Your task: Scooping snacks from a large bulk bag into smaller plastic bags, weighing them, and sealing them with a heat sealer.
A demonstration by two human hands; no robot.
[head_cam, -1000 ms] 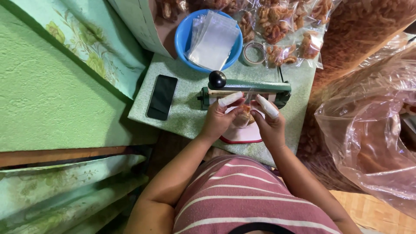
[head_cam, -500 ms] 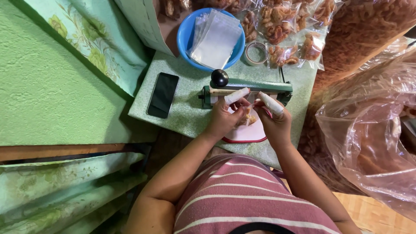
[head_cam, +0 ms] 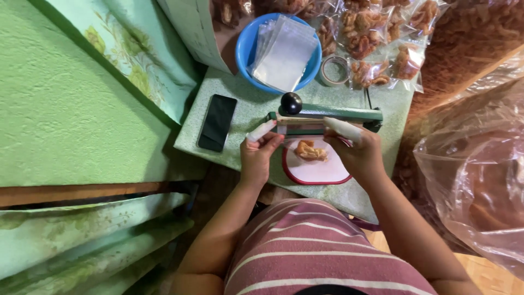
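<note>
Landmark: the green sealer [head_cam: 327,117] with a black knob [head_cam: 291,102], on the green table [head_cam: 245,117].
Phone: a black phone [head_cam: 217,122] lies flat, left of the sealer.
Left hand: the left hand [head_cam: 256,155] is at the sealer's left end. Its fingers are curled, and the first finger wears a white wrap. It seems to pinch the left edge of a small clear bag [head_cam: 305,139] of snacks, but the clear edge is hard to see.
Small bag: it lies just in front of the sealer, between the two hands, over a white mat with a red rim [head_cam: 316,172]. The brown snack [head_cam: 310,151] sits in the bag's lower part.
Right hand: the right hand [head_cam: 357,150] is at the sealer's right end. Its fingers are bent over the bag's right edge, also with a white wrap.
Bowl: a blue bowl [head_cam: 245,52] behind the sealer holds a stack of flat clear empty bags [head_cam: 284,52].
Tape: a roll of tape [head_cam: 334,71] lies right of the bowl.
Filled packs: small clear bags of brown snacks [head_cam: 376,33] lie behind the sealer, to the right.
Big bag: a large clear plastic bag [head_cam: 475,180] sits far right of the sealer.
</note>
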